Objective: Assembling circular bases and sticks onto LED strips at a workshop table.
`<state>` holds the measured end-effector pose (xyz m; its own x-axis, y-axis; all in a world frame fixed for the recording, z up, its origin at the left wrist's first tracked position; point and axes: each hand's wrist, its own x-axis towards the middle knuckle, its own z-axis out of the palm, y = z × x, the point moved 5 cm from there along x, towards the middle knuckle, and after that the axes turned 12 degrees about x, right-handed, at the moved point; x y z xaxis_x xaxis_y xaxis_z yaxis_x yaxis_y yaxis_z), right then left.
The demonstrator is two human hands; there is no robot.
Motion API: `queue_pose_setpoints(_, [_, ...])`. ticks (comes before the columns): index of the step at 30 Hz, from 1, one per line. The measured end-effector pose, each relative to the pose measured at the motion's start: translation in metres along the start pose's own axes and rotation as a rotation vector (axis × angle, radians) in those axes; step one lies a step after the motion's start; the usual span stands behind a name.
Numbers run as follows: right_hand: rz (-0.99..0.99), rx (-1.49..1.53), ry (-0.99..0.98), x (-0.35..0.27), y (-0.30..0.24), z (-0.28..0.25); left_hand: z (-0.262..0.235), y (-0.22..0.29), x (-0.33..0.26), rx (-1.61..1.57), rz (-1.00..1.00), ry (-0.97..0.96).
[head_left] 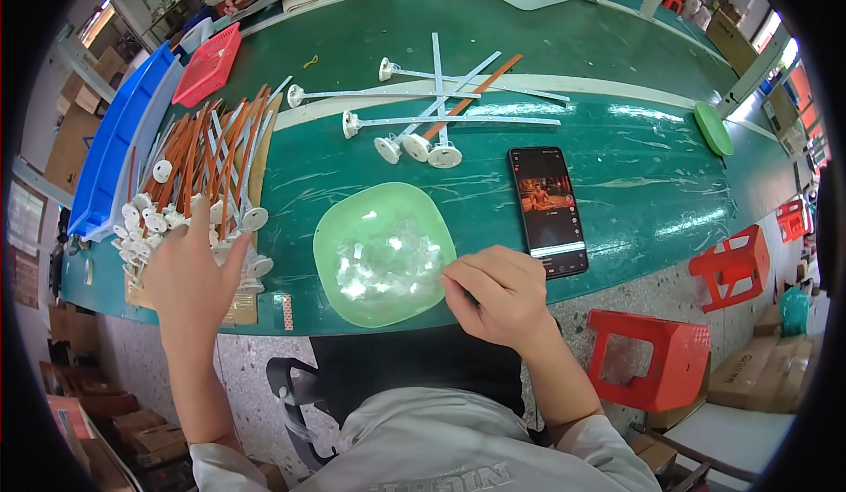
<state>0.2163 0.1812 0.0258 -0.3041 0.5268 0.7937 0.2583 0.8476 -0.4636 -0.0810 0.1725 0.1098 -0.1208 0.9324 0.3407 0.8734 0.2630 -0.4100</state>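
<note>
My left hand [192,267] reaches over a pile of strips with white round bases [152,220], fingers and thumb apart. The strips [198,152] in that pile are brown and silver-grey, and the hand hides part of it. At the right rim of a light green bowl [333,289] is my right hand [500,294], its fingers closed in a pinch. What they hold, if anything, is too small to make out. Clear, shiny small pieces [388,263] lie in the bowl. Beyond it, several strips with white bases [445,155] lie crossed on the table.
A phone [548,212] with a lit screen lies right of the bowl on the green table [634,192]. Blue tray [123,144] and red basket [208,65] stand far left. A green dish [713,129] sits at the right edge. Red stools [652,360] stand on the floor. Another person's hand [236,3] shows across the table.
</note>
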Motion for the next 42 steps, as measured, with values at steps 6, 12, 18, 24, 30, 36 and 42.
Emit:
queue_pose_setpoints(6, [-0.034,-0.036,0.043,0.002,-0.005,-0.005,-0.037,0.031,0.029,-0.125,0.109,0.051])
queue_pose_setpoints(12, [-0.046,-0.055,0.049,0.005,-0.011,-0.004,-0.007,0.108,0.087,-0.229,0.578,0.365])
queue_pose_setpoints(18, [-0.015,-0.069,0.028,0.007,-0.008,-0.003,0.021,0.154,0.145,-0.221,0.668,0.129])
queue_pose_setpoints(24, [0.007,-0.031,0.014,0.01,-0.003,-0.003,0.054,0.142,0.201,-0.124,0.623,-0.175])
queue_pose_setpoints(30, [0.003,0.0,0.051,0.013,0.003,-0.006,0.077,0.098,0.223,-0.251,0.606,-0.185])
queue_pose_setpoints(36, [0.007,-0.008,0.054,0.012,-0.001,-0.004,0.093,0.072,0.208,-0.27,0.597,-0.163])
queue_pose_setpoints(42, [0.005,-0.045,0.058,0.009,-0.003,-0.006,0.104,0.057,0.213,-0.066,0.476,-0.186])
